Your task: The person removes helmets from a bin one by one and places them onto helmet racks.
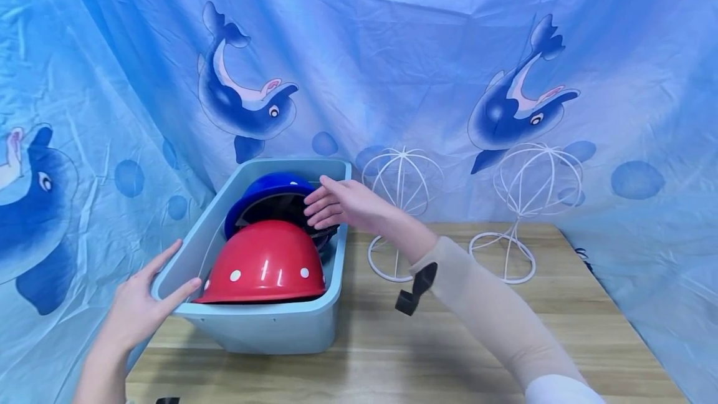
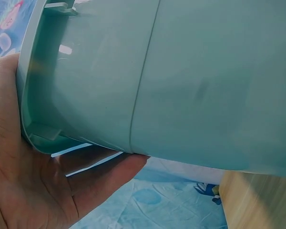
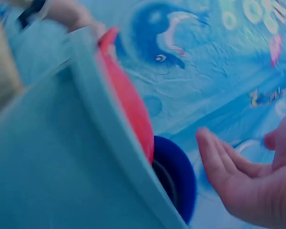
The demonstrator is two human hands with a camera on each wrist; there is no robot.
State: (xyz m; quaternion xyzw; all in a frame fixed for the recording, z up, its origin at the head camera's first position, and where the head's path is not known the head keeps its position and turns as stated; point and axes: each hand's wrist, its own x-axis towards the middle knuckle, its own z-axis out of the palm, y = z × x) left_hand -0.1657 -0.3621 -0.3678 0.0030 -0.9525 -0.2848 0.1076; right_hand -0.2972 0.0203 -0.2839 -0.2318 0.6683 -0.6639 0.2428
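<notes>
A light blue-green plastic bin (image 1: 280, 329) stands on the wooden table, holding a red hard hat (image 1: 263, 260) with white dots at the front and a blue hard hat (image 1: 238, 207) behind it. The blue one is tilted, its dark inside showing. My left hand (image 1: 137, 304) grips the bin's front left corner, thumb at the rim and fingers along the outer wall; the left wrist view shows the palm (image 2: 19, 191) against that corner. Above the bin's right side, my right hand (image 1: 348, 204) extends its fingers beside the blue hard hat and holds nothing.
Two white wire stands with round cage tops are on the table to the right: a nearer-to-bin stand (image 1: 401, 201) and a farther one (image 1: 518, 211). A blue dolphin-print curtain (image 1: 359, 61) hangs behind and at both sides. The wooden table (image 1: 449, 348) extends right of the bin.
</notes>
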